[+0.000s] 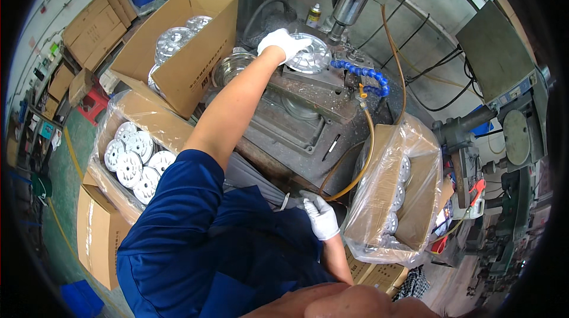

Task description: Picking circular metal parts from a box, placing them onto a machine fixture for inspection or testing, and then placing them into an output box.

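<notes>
My left hand, in a white glove, reaches to the machine and closes on the left edge of a shiny round metal disc. The disc rests on a metal block below the machine's spindle. Close to my body, at the table's front edge, is my gloved right hand. Its fingers are curled, and what they hold is not clear. A yellow hose runs down from a brass valve toward this hand. A blue jointed coolant hose curves beside the disc.
A shiny metal bowl-like part stands left of the block. Cardboard boxes at left and a plastic-lined box hold several discs; another lined box at right holds more. A pen lies on the table. A spray can stands behind.
</notes>
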